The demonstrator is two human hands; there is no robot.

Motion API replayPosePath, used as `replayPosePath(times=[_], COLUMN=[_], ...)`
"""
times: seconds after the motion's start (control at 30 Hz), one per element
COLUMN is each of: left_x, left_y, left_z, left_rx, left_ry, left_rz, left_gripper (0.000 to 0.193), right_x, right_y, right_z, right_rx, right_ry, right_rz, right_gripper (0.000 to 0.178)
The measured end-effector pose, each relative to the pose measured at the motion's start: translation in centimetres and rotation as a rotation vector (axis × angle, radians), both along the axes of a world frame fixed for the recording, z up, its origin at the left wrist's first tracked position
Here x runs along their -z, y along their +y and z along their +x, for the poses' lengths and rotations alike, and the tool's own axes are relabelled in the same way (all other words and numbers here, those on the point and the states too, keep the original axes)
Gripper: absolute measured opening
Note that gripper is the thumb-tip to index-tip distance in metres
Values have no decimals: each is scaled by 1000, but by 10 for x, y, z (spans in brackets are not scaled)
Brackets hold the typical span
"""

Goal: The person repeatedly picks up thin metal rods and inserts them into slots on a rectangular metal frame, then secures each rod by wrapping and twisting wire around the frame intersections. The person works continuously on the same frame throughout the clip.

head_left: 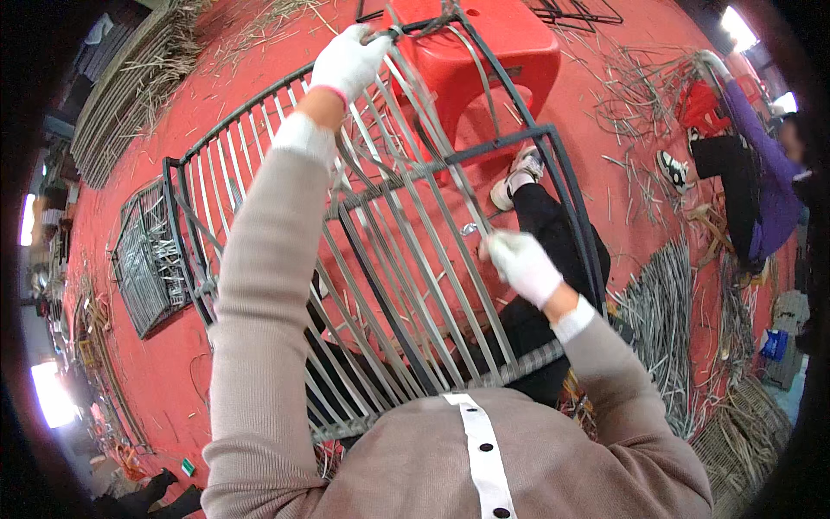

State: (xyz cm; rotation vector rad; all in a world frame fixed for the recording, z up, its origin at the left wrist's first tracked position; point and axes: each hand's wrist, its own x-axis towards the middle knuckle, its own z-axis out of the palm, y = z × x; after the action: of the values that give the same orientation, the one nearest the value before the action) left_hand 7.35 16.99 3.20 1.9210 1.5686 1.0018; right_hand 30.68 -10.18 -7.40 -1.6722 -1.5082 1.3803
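A dark metal frame [500, 141] rests across my lap, with many flat grey strips strung side by side over it. My left hand [350, 65], in a white glove, is closed at the frame's far bar, where strip ends are wound. In its own white glove, my right hand [521, 266] pinches a long grey strip [465, 192] that runs up toward the far bar. The strip crosses the frame's open section at a slant. My fingertips are partly hidden on both hands.
Beyond the frame stands a red plastic stool [510, 54]. Loose grey strips [661, 298] lie heaped on the red floor at right, near a seated person in purple [765, 169]. A woven panel [149, 259] lies at left, and stacked woven sheets [130, 99] sit farther back.
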Motion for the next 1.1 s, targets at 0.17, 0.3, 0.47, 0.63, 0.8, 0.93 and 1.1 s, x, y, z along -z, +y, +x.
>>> replayPosePath(times=[0.17, 0.3, 0.47, 0.63, 0.8, 0.93, 1.1], left_x=[-1, 45, 56, 90, 72, 26, 49], left_y=[-207, -269, -300, -336, -307, -200, -123], left_z=[80, 105, 133, 160, 134, 77, -2], left_rx=[842, 1084, 1226, 1360, 1284, 339, 376], left_ry=[682, 854, 1133, 1089, 836, 596, 271], left_rz=[420, 127, -62, -128, 39, 394, -29], left_gripper=[10, 8, 13, 16, 13, 22, 36], right_x=[-20, -40, -37, 21, 29, 16, 17], right_y=[-106, -151, -215, -216, -207, -210, -207], right_z=[15, 26, 30, 25, 25, 30, 29], right_rx=[80, 262, 923, 638, 469, 442, 400], right_ry=[-228, -171, 155, 701, 287, 399, 369], right_rz=[67, 281, -60, -165, -317, -331, -442], right_gripper=[33, 18, 19, 34, 20, 22, 22])
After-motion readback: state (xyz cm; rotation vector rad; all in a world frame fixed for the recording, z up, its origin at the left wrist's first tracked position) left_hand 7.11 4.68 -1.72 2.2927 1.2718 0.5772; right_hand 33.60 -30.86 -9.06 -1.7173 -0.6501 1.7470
